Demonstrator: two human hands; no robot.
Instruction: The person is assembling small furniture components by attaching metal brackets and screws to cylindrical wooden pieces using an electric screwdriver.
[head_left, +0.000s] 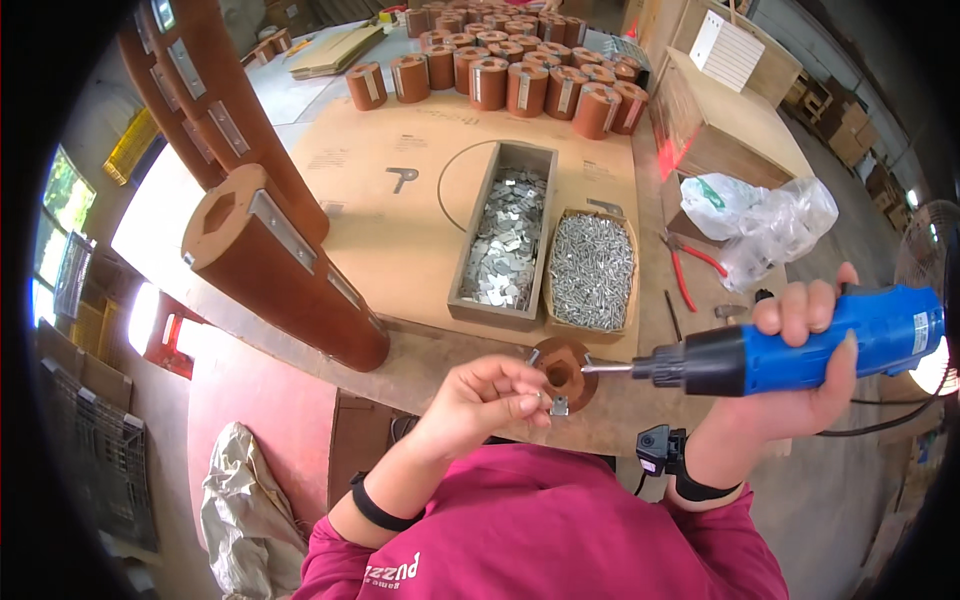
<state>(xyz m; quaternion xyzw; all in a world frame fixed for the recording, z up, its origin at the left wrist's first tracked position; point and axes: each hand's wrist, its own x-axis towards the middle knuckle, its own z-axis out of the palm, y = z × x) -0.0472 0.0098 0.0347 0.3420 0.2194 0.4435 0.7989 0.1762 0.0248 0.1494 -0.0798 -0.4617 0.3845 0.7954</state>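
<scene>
My right hand is wrapped round a blue electric screwdriver with a black nose. Its metal bit points left, over a short brown cylinder with a hole in its middle. Small metal plates show at the cylinder's rim. Just left of it, my left hand is closed in a pinch beside the near plate; what the fingertips hold is too small to name. Beyond the cylinder stand a long grey box of flat metal plates and a carton full of screws.
Tall brown cylinders with metal plates rise at the left. Many short cylinders crowd the far table. Red-handled pliers, a plastic bag and a wooden box lie to the right. A black cord trails below the screwdriver.
</scene>
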